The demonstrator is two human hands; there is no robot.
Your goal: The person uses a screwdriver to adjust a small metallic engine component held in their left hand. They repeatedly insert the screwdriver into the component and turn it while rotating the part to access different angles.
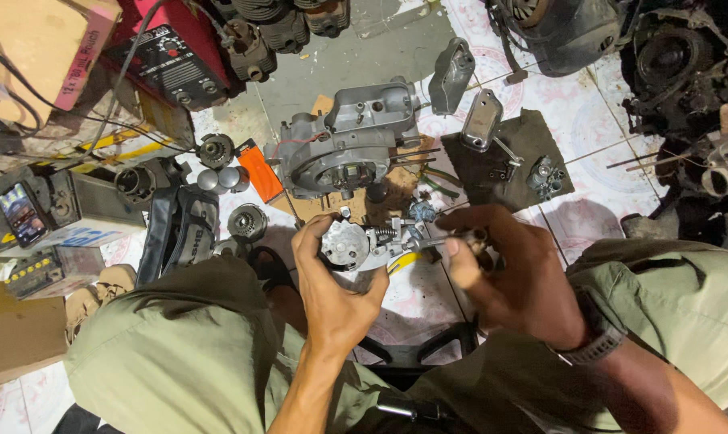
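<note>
My left hand [332, 285] grips a round silver metal engine part [346, 243] with a spring and small fittings on its right side. My right hand [500, 269] is closed around a thin metal tool [428, 241] whose tip reaches into those fittings. Both hands hover between my knees, above the tiled floor. Just beyond them a grey engine casing [344, 145] lies on a piece of brown cardboard [380, 205]. A dark watch sits on my right wrist.
A dark cloth [533, 141] carries small parts, with two grey covers [452, 76] close by. Engine blocks [685, 72] crowd the right; a red machine [167, 56], a phone [22, 213], a black bag [179, 229] and round parts [247, 221] sit left.
</note>
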